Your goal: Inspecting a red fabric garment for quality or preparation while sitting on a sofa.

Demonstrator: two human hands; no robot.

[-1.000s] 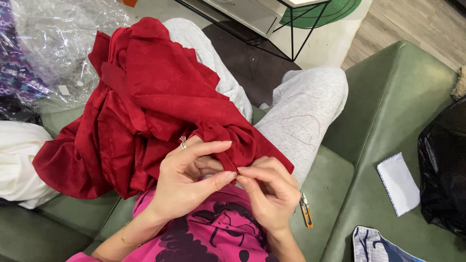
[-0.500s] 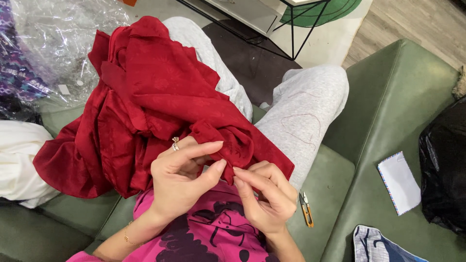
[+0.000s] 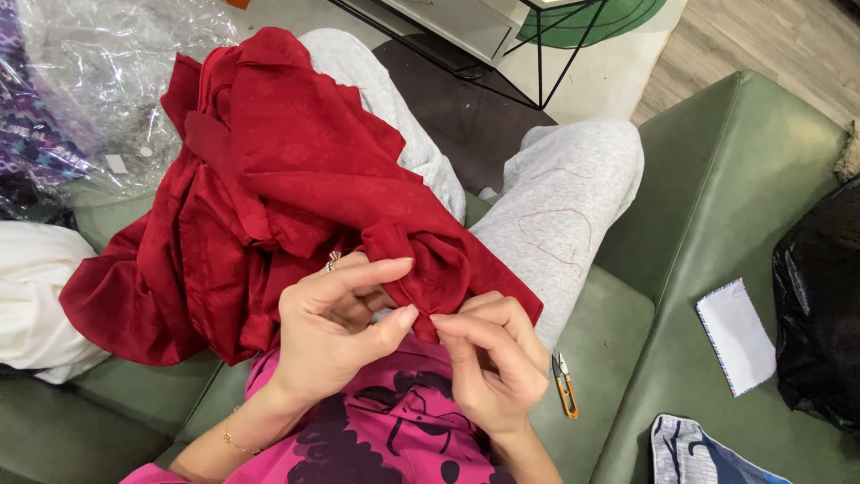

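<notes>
left hand (image 3: 336, 327) fingers pinching red cloth (image 3: 269, 179) | right hand (image 3: 493, 358) fingers pinching it; contact hidden

Your left hand (image 3: 336, 327) and right hand (image 3: 488, 358) cover pinched edge of crumpled red fabric (image 3: 269, 188); anything held between fingertips too small to tell. Black plastic bag (image 3: 820, 314) cut off at right edge. Small orange-handled thread snips (image 3: 564, 384) partly behind your right hand.

Cloth (image 3: 269, 179) on lap, snips (image 3: 564, 385) right, on sofa (image 3: 717, 179)

white envelope (image 3: 736, 335) on green sofa (image 3: 699, 179), clear plastic wrap (image 3: 107, 81) upper left
</notes>
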